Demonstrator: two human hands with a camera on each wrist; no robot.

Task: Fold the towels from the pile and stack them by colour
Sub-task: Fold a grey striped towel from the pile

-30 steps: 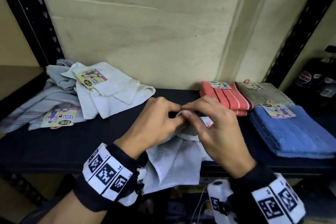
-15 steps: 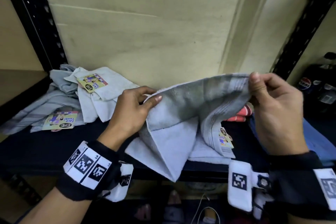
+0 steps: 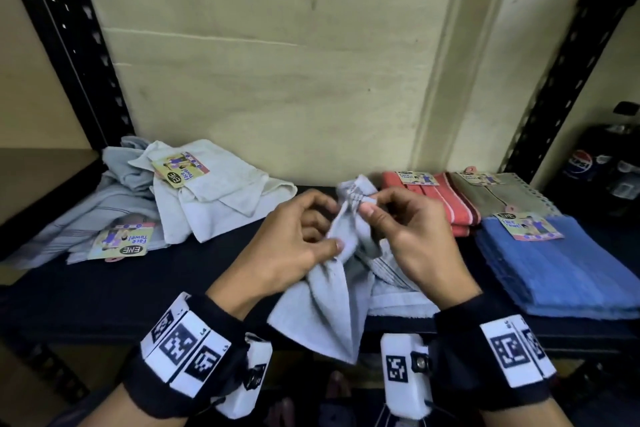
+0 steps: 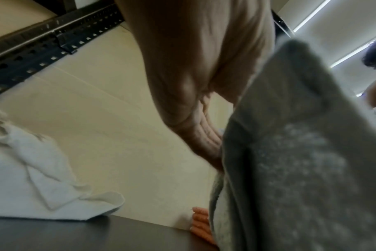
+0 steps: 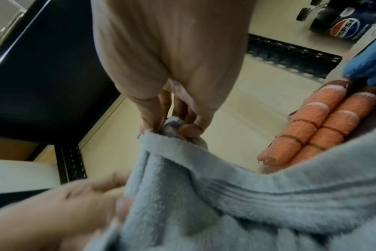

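Observation:
A pale grey-blue towel (image 3: 332,302) hangs bunched between both hands over the front edge of the dark shelf (image 3: 145,288). My left hand (image 3: 298,239) grips its gathered cloth lower down, thumb on the fabric. My right hand (image 3: 398,229) pinches a striped corner (image 5: 172,125) at the top. The same towel (image 4: 301,161) fills the right of the left wrist view. An unfolded pile (image 3: 207,194) of whitish and pale blue towels lies at the shelf's left. Folded stacks stand at the right: orange striped (image 3: 436,198), olive (image 3: 498,191), blue (image 3: 561,267).
Black slotted uprights (image 3: 72,45) frame the shelf at both sides, with a cream wall (image 3: 277,62) close behind. Pepsi bottles (image 3: 585,163) stand beyond the right upright. Card labels (image 3: 121,243) lie on several towels. Bare dark shelf shows between the pile and my hands.
Half a second ago the towel was stretched wide between my raised hands. Now both hands have come together low at the centre and the towel is bunched between them.

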